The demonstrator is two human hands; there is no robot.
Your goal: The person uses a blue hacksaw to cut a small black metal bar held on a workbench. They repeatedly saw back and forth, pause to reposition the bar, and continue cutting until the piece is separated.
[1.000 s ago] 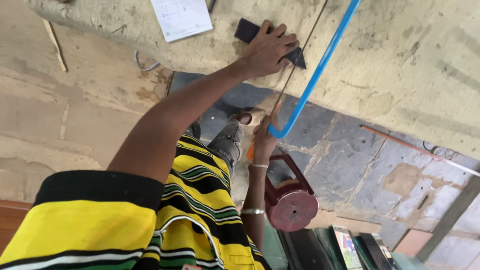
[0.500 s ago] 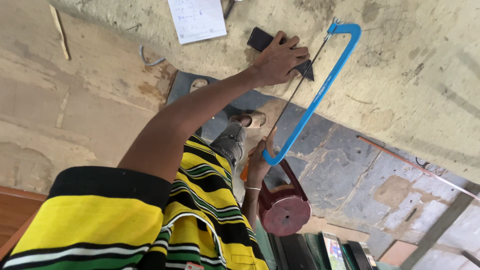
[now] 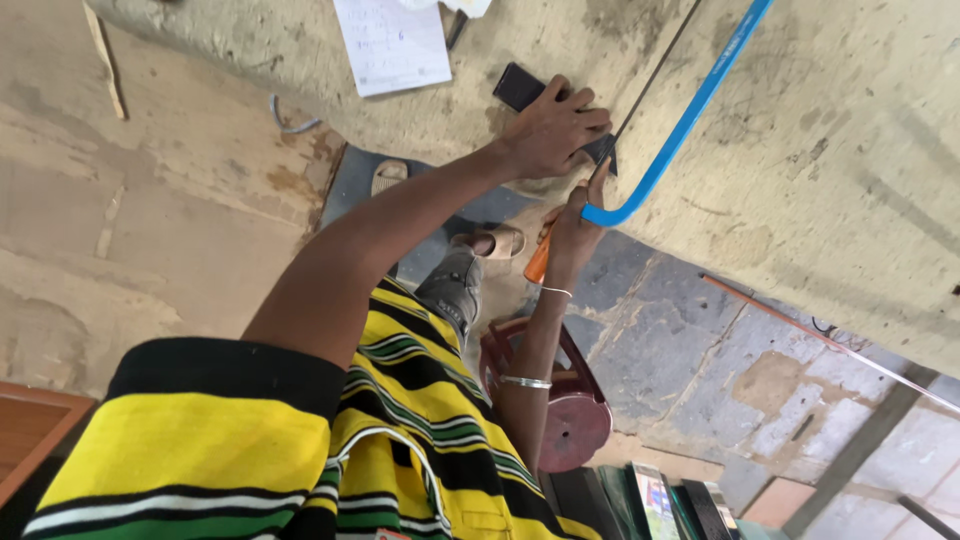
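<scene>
Pressing flat dark rectangular piece [image 3: 520, 88] onto rough worktop [image 3: 840, 200] near its edge: left hand [image 3: 550, 130], fingers spread over it. Right hand [image 3: 572, 235] clenched around orange handle of blue-framed hacksaw [image 3: 690, 115], thin blade beside piece. White paper sheet [image 3: 392, 45] nearby.

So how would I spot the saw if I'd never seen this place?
Find the rough grey workbench across the top. On it the left hand presses down a small dark piece. Beside it the right hand grips the saw: the only bright blue curved frame, orange-handled.
</scene>
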